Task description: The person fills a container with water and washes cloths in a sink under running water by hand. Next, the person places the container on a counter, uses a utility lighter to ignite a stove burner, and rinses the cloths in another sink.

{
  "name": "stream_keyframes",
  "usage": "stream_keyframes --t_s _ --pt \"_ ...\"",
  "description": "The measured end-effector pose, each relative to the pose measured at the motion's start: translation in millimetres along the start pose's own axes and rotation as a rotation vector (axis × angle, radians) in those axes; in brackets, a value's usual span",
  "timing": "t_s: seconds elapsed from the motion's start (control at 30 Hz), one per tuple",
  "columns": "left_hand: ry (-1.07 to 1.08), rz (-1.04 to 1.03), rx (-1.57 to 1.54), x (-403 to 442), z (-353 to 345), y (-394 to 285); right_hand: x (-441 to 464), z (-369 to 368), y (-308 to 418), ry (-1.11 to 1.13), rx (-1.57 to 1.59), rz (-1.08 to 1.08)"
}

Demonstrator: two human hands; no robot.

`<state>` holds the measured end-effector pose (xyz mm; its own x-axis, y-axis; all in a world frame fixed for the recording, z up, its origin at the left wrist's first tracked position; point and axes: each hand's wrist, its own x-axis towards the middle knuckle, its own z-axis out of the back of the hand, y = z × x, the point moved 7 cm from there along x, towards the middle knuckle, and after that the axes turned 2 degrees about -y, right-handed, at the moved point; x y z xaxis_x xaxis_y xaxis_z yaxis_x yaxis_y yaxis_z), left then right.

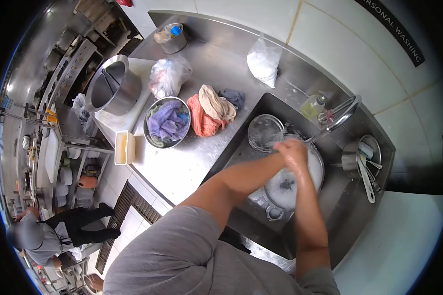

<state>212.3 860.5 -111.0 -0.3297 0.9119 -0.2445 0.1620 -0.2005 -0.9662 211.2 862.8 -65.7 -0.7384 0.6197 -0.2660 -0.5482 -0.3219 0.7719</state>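
Hands together over foamy pot (283,194) in sink (353,204); clock centred on that pot.
Left to right: big steel pot (129,91) at 10, bowl (168,144) of cloths also 10, loose cloths (206,117) same bearing but nearer, round container (265,130) at 11 in sink, tap (352,105) at 1 with spout right by the hands, utensil tub (350,156) at 2. Left hand (282,148) and right hand (297,155) meet at 12, wet, touching each other; finger spread and anything held between: can't tell.

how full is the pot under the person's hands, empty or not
Not empty: white suds spread across the pot, though how deep they go, I cannot tell.
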Motion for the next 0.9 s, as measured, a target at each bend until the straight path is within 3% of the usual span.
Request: stream_keyframes --t_s 0.07,0.13,0.2,0.27,0.3,0.4,0.43,0.5,0.53,0.57,0.63,0.67,0.77,0.87,0.9 --pt "0.087 -0.301 0.208 1 -2 -18 -14 -8 25 -0.001 -0.414 0.277" --pt "0.172 -0.606 0.429 -5 -3 -33 11 8 -22 0.123 0.009 0.1" --pt "0.086 -0.663 0.565 0 6 -27 30 15 -54 0.187 0.385 -0.028" --pt "-0.152 -0.482 0.592 25 17 -5 25 26 -60 -0.112 0.744 0.037" --pt "-0.266 -0.397 0.278 -1 33 -48 18 33 -65 -0.266 0.92 0.066" --pt "-0.269 -0.029 -0.701 25 34 -24 -19 -12 -21 -0.24 1.596 -0.171" --pt "-0.272 0.001 -0.412 17 42 -29 -19 -17 -28 -0.26 1.589 -0.238" --pt "-0.409 -0.266 0.349 18 49 -11 -17 -7 -47 -0.347 1.217 -0.271" --pt "-0.405 -0.211 0.265 20 50 1 -15 2 -59 -0.392 1.03 -0.283" --pt "-0.405 -0.157 0.182 22 51 14 -7 16 -71 -0.419 0.728 -0.136" --pt "-0.233 0.197 -0.156 -5 62 16 4 29 -86 -0.444 0.115 0.142" --pt "-0.148 0.373 -0.327 -17 59 18 1 32 -78 -0.465 0.065 0.143" --pt "-0.222 0.367 -0.703 27 58 103 -10 40 -22 -0.51 -0.107 0.156" --pt "-0.07 0.528 -1.133 -8 26 13 -10 32 5 -0.56 -0.252 0.248" --pt "-0.055 0.481 -1.101 -9 26 6 -9 29 9 -0.601 -0.257 0.315"
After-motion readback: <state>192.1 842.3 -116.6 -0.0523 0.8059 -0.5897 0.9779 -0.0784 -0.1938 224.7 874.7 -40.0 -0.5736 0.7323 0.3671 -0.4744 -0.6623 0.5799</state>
